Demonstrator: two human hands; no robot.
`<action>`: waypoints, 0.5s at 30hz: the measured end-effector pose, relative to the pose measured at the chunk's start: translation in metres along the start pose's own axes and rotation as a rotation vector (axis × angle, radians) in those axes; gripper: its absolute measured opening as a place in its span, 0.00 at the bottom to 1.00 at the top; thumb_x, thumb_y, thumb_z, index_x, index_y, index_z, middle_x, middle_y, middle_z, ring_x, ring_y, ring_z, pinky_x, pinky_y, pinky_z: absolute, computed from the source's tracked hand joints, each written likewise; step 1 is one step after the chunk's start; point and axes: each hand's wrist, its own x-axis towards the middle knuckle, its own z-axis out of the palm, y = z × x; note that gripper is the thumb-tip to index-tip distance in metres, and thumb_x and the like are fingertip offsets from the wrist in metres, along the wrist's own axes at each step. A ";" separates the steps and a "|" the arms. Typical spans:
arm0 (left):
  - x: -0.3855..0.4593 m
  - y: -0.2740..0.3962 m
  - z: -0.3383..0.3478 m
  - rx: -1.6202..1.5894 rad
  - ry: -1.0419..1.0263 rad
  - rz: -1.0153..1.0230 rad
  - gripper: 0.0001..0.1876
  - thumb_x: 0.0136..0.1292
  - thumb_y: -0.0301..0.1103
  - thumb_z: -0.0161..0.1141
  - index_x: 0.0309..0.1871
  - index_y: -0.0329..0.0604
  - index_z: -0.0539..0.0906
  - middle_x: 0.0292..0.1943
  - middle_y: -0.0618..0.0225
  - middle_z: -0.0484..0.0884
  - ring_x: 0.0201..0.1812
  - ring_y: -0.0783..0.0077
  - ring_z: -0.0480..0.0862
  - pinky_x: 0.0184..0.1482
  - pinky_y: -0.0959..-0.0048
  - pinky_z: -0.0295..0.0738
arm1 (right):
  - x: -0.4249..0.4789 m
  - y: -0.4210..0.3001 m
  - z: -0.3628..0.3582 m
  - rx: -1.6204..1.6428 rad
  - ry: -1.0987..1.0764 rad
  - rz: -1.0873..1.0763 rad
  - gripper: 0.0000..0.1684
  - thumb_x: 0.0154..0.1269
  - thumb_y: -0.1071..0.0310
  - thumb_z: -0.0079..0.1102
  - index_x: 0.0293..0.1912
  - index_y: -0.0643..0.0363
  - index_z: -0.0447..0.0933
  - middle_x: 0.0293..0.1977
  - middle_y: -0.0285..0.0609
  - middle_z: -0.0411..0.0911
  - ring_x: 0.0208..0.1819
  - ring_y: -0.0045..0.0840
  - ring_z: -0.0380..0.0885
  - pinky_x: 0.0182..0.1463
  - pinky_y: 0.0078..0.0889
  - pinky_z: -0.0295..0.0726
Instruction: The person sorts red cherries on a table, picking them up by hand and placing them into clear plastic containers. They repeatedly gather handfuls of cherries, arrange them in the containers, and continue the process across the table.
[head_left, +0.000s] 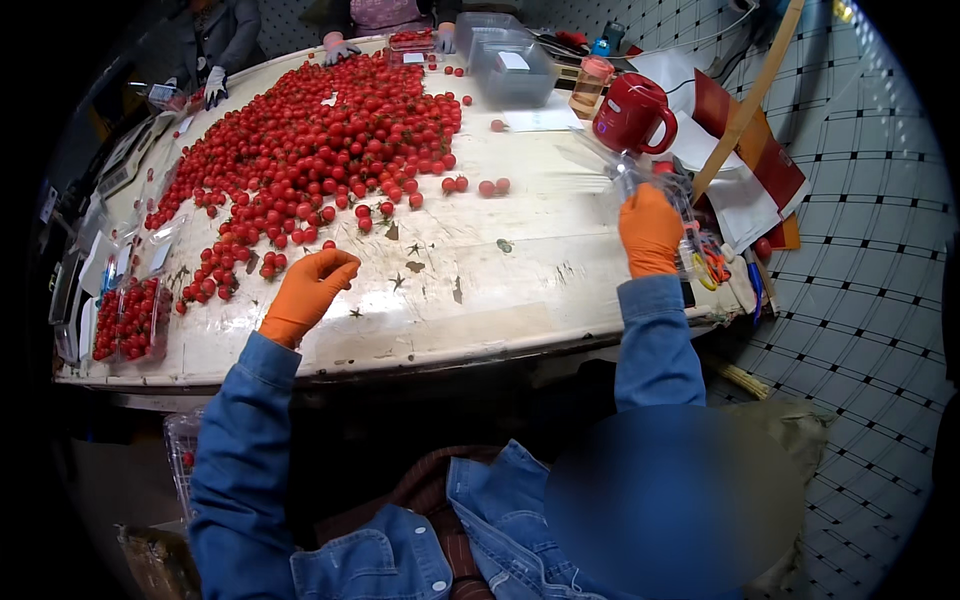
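Note:
My left hand (309, 295), in an orange glove, hovers over the near part of the white table (480, 315), its thumb and fingers drawn together with nothing visible in them. A wide heap of cherry tomatoes (330, 135) covers the table beyond it. On the right, my orange-gloved right hand (651, 231) is closed on a clear plastic container (624, 171), blurred and partly hidden by the fingers. Filled with tomatoes, a clear plastic punnet (133, 321) stands at the near left corner.
Across the table, a person's gloved hand (340, 49) rests by the heap; another person's gloved hand (215, 86) is further left. A red electric kettle (634, 112), a stack of clear containers (514, 71) and scissors (705, 271) lie along the right side. A wooden stick (746, 101) leans there.

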 end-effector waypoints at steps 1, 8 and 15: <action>0.001 0.000 0.003 0.021 -0.018 0.007 0.14 0.67 0.34 0.60 0.48 0.32 0.82 0.38 0.67 0.84 0.40 0.77 0.81 0.44 0.77 0.76 | 0.000 0.003 0.004 -0.044 0.000 -0.055 0.09 0.58 0.60 0.57 0.32 0.56 0.76 0.30 0.46 0.81 0.30 0.42 0.82 0.32 0.43 0.81; -0.002 0.007 -0.001 0.116 -0.032 0.031 0.14 0.68 0.34 0.58 0.49 0.31 0.82 0.39 0.65 0.84 0.40 0.75 0.81 0.44 0.76 0.76 | 0.007 0.024 -0.020 0.027 0.246 0.003 0.05 0.53 0.65 0.60 0.29 0.54 0.74 0.28 0.41 0.78 0.29 0.41 0.81 0.31 0.43 0.79; 0.000 -0.003 -0.003 0.122 -0.029 0.012 0.15 0.68 0.36 0.60 0.48 0.31 0.82 0.37 0.65 0.84 0.39 0.76 0.81 0.43 0.77 0.76 | 0.002 -0.058 -0.058 0.397 0.315 -0.212 0.05 0.54 0.70 0.63 0.32 0.55 0.76 0.26 0.41 0.77 0.27 0.37 0.79 0.31 0.36 0.76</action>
